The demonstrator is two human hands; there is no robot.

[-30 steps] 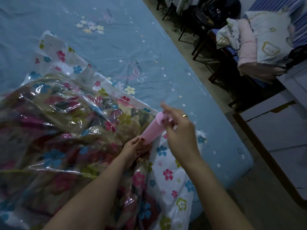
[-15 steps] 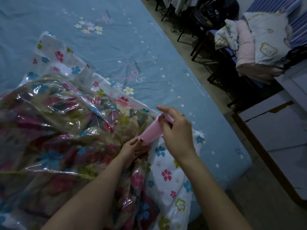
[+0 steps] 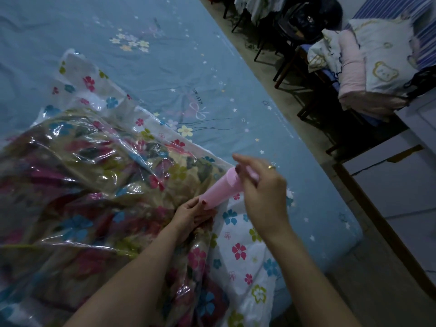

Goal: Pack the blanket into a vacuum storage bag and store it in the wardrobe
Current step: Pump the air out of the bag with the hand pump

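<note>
While both hands work at the bag's near edge, the scene reads as follows.

Blanket [image 3: 77,185]: dark, multicoloured floral fabric, inside the clear bag, bulky and crumpled; fills the left half of the view.
Vacuum storage bag [image 3: 238,253]: glossy clear plastic printed with pink, blue and green flowers; lies on the bed, wrapped round the blanket, with a flat white-looking margin spread toward the bed's near right corner.
Pink hand pump [image 3: 221,188]: pale pink cylinder, tilted, lower end down at the bag's surface beside the left hand, upper end up and right.
Left hand [image 3: 191,215]: rests on the bag, fingers curled round the pump's lower end; thumb lies against the cylinder.
Right hand [image 3: 262,192]: raised above the bag, fingers closed round the pink handle at the pump's upper end; index finger sticks out to the left; a ring shows on one finger.
Bed [image 3: 236,79]: blue sheet with small stars and flowers, carries the bag.
Pile of bedding [image 3: 368,67]: pink and white folded pieces, upper right, well apart from the bed.
Wardrobe: cannot tell which item it is.
</note>
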